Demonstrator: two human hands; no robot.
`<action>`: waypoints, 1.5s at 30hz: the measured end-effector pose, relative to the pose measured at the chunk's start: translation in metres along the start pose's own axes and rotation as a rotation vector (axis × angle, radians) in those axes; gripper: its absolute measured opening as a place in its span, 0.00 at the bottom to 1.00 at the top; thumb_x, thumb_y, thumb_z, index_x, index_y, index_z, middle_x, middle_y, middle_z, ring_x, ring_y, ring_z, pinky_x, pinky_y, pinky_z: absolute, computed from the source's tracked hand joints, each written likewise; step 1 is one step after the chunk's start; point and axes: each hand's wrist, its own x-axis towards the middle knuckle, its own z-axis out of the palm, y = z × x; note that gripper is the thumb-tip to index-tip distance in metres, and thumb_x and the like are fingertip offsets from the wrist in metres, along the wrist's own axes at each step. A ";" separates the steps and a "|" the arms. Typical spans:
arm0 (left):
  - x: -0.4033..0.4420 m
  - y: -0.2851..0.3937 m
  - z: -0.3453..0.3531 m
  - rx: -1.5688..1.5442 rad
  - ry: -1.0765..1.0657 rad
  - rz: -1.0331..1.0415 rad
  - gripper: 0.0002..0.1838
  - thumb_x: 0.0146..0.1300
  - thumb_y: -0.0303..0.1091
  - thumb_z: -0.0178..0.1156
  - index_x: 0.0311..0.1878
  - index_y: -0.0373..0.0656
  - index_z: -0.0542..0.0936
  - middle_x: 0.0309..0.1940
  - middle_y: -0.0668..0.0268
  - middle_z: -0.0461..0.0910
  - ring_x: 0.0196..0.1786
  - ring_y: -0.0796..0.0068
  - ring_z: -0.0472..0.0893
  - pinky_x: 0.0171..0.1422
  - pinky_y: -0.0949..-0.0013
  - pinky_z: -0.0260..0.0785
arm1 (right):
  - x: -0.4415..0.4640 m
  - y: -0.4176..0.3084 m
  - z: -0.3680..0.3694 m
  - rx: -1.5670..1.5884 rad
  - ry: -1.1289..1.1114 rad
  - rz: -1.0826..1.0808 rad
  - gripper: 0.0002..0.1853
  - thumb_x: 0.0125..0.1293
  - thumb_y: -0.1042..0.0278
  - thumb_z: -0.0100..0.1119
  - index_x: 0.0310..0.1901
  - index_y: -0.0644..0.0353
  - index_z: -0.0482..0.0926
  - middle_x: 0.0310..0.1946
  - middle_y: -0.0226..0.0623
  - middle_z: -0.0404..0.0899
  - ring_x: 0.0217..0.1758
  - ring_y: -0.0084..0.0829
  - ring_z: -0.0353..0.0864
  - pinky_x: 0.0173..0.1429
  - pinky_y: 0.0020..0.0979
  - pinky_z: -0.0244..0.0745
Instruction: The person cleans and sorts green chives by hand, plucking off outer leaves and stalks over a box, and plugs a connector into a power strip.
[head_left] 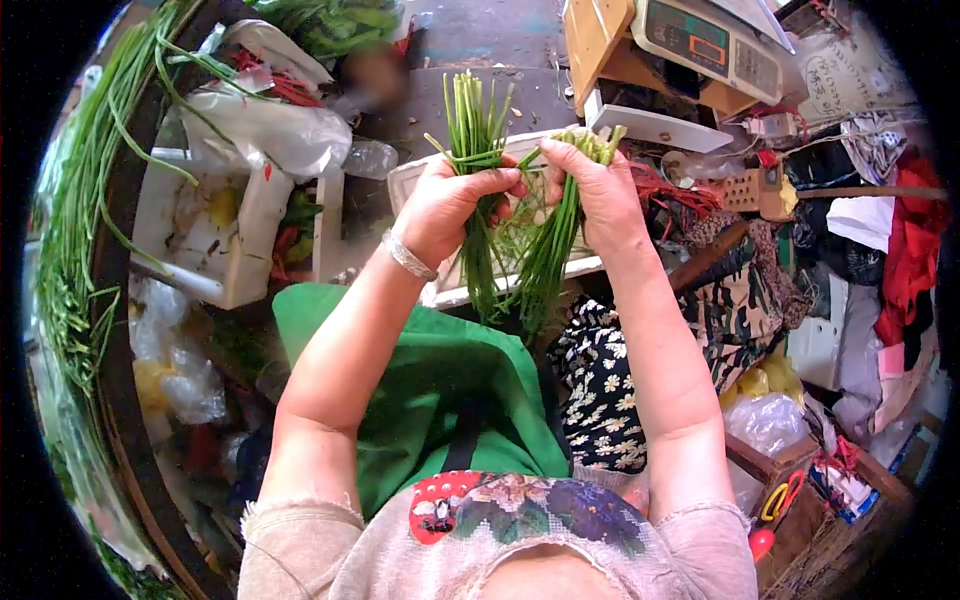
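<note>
At the upper middle of the frame, we hold two bunches of green stems above a white box (402, 190). Our left grip (452, 205) is closed around the left bunch (468, 112), and our right grip (603, 198) around the right bunch (552, 258); both hang downward. A scale (708, 45) stands at upper right; green cloth (425, 375) lies at lower centre.
</note>
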 end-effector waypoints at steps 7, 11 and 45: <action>-0.001 0.004 0.001 -0.011 0.075 0.008 0.08 0.61 0.28 0.65 0.43 0.38 0.80 0.31 0.60 0.83 0.25 0.77 0.79 0.29 0.76 0.72 | 0.001 -0.016 -0.011 -0.034 0.159 -0.094 0.07 0.61 0.66 0.67 0.31 0.58 0.79 0.18 0.25 0.73 0.18 0.20 0.70 0.24 0.24 0.64; 0.000 0.004 -0.002 -0.039 0.083 0.013 0.09 0.62 0.27 0.64 0.45 0.38 0.79 0.32 0.58 0.84 0.27 0.74 0.81 0.31 0.73 0.76 | 0.000 -0.025 -0.022 -0.114 0.214 -0.149 0.08 0.60 0.64 0.68 0.30 0.56 0.79 0.18 0.24 0.72 0.18 0.19 0.70 0.24 0.23 0.63; 0.001 0.020 -0.026 0.231 0.194 0.125 0.07 0.57 0.26 0.65 0.40 0.38 0.80 0.29 0.63 0.82 0.25 0.78 0.76 0.30 0.75 0.69 | 0.003 -0.044 -0.050 0.269 0.312 -0.299 0.05 0.61 0.71 0.67 0.36 0.58 0.79 0.26 0.29 0.79 0.24 0.22 0.77 0.28 0.24 0.75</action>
